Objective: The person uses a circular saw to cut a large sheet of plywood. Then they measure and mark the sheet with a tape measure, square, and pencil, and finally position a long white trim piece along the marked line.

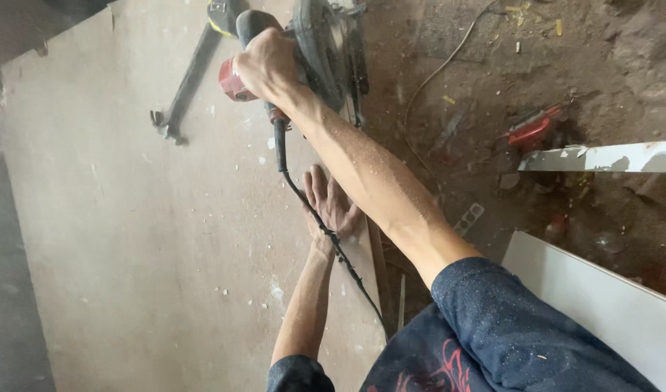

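The right hand [266,67] is gripping the heavy saw [315,43] by its handle, fingers clamped; the left hand [331,207] is pressing flat, fingers apart, near the stiff board's [130,218] right edge.

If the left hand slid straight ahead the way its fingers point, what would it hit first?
The left hand lies flat on the board, fingers pointing up-frame. Straight ahead is bare board, then probably the circular saw; depth is unclear.

One circular saw [315,51]; two white boards [602,156]
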